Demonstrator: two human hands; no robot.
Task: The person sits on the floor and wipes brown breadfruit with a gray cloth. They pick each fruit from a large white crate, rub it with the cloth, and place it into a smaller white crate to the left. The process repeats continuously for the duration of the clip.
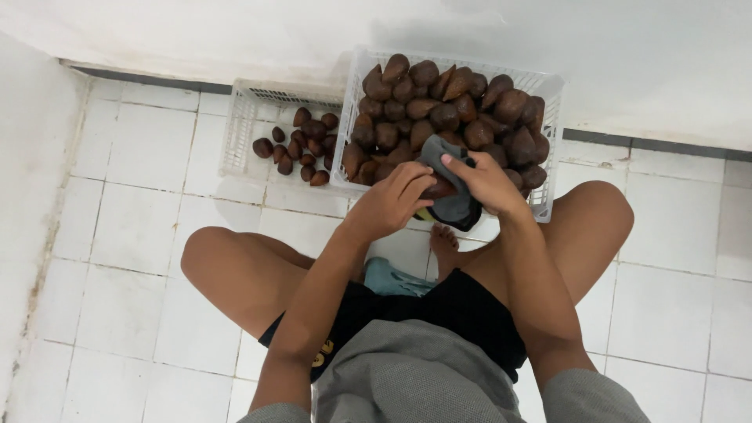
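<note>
I sit cross-legged on a white tiled floor. My left hand holds a brown scaly fruit just in front of me. My right hand grips a dark grey cloth that wraps around that fruit. Both hands hover over the near edge of a white plastic crate heaped with several of the same brown fruits.
A second, lower white crate to the left holds several smaller brown fruits. A white wall runs behind both crates and along the left. A light blue cloth lies between my legs, near my foot.
</note>
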